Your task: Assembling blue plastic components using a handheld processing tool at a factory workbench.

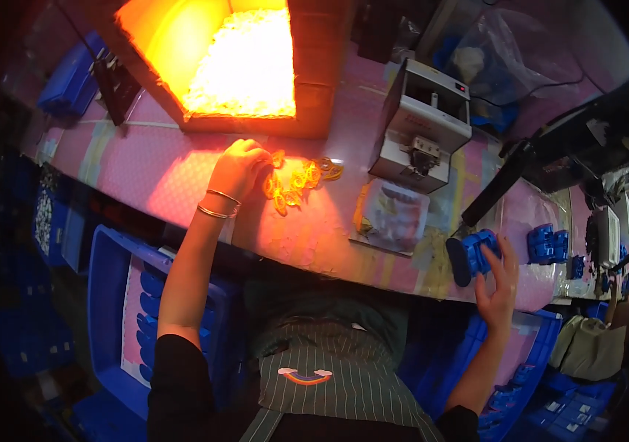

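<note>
My left hand is at the near edge of a brightly lit box, beside a loose heap of yellow-orange rings on the table. Its fingers are pinched together at the heap's left side; what is between them is hidden. On the right, my right hand has its fingers apart, the fingertips against a blue plastic part with a dark oval end, lying near the table's front edge. A similar blue part lies farther right. The rings look thin and curled, their kind unclear in the glare.
The glowing open box stands at the back. A white and grey bench machine is right of it, with a clear flat bag before it. A black arm slants over the right. Blue bins with blue parts flank my lap.
</note>
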A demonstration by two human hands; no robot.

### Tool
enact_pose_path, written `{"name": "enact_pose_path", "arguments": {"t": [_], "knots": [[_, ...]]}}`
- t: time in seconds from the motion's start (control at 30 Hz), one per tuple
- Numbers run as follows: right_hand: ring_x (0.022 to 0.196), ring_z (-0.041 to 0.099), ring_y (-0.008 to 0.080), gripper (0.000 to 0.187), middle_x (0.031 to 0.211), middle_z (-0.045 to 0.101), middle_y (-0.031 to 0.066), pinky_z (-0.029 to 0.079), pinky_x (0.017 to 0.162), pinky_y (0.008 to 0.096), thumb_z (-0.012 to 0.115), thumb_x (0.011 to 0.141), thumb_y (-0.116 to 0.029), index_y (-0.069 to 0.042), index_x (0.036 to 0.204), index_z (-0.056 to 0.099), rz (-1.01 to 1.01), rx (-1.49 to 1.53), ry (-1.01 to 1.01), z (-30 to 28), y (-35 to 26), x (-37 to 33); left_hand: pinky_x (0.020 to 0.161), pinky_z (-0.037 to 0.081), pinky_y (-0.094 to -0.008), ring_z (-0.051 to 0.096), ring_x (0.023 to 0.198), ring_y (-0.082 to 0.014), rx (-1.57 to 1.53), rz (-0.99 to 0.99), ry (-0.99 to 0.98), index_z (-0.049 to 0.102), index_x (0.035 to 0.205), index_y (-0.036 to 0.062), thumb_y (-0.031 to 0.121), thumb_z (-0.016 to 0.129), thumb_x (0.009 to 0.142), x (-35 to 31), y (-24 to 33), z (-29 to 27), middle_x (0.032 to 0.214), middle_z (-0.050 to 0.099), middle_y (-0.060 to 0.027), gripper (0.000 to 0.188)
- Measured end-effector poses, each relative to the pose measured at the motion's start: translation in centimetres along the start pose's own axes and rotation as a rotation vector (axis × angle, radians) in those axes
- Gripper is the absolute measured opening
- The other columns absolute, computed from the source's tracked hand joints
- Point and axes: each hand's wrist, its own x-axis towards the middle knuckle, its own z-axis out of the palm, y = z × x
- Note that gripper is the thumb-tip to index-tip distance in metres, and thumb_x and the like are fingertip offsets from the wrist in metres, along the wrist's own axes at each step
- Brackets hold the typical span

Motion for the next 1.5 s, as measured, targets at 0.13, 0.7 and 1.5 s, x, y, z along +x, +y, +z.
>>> {"name": "enact_pose_path", "arguments": {"t": [0.13,0.7,1.5], "knots": [[0.134,0.042,0.0406,0.076,0.143,0.046,0.0213,0.037,0.109,0.0450,0.082,0.071,-0.015,-0.010,0.140,0.051,0.344,0.169,0.260,2.6,-2.0,0.8,0.074,0.053,-0.0374,0.065,0.083,-0.0306,0.001,0.009,-0.116,0.069,0.087,0.0021,0.002,0.069,0.079,0.6,-1.1,0.6,0.086,0.067,-0.0131,0.007],[0.127,0.048,0.0341,0.099,0.136,0.049,0.0162,0.037,0.110,0.0418,0.089,0.058,-0.017,-0.005,0.145,0.044,0.320,0.366,0.322,2.0,-1.5,0.1,0.079,0.047,-0.0365,0.056,0.087,-0.0249,0.034,0.247,-0.019,0.065,0.076,0.0092,0.016,0.076,0.070,2.1,17.5,10.2,0.084,0.056,-0.0050,0.014],[0.134,0.044,0.0283,0.102,0.146,0.044,0.0130,0.033,0.113,0.0380,0.087,0.064,-0.029,-0.005,0.149,0.038,0.273,0.440,0.230,1.7,5.2,-0.4,0.104,0.044,-0.0404,0.052,0.127,-0.0277,-1.150,-0.020,-0.416,0.034,0.146,0.0048,0.015,0.088,0.068,0.6,17.6,2.8,0.137,0.049,-0.0156,0.096]]}}
